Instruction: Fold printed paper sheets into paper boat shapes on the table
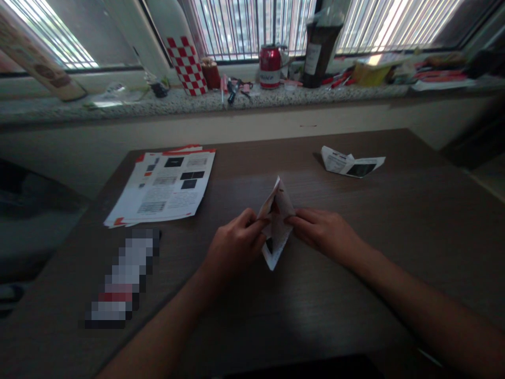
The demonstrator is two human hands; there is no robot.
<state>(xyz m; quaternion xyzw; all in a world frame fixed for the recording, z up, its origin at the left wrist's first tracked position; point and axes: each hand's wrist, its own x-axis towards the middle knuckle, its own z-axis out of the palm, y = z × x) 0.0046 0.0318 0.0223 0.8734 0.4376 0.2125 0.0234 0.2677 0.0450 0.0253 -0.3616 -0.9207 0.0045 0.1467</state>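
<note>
A piece of folded printed paper (281, 231) is held between both hands above the middle of the brown table. It is pulled into a narrow diamond shape, pointed at top and bottom, with a gap opening along its centre. My left hand (239, 239) pinches its left side, the fingers curled. On the opposite side, my right hand (325, 229) grips the edge between thumb and fingers, some fingertips hidden by the paper. Beyond my right hand lies a folded paper boat (347, 162), printed with text and a dark picture.
A stack of printed sheets (169, 189) lies at the table's (244, 326) far left. Nearer sits a blurred-out phone-like object (124, 276). Behind, the granite windowsill (189, 105) holds a red can (270, 66), a checkered bottle (187, 63), a dark cup (319, 52) and small clutter.
</note>
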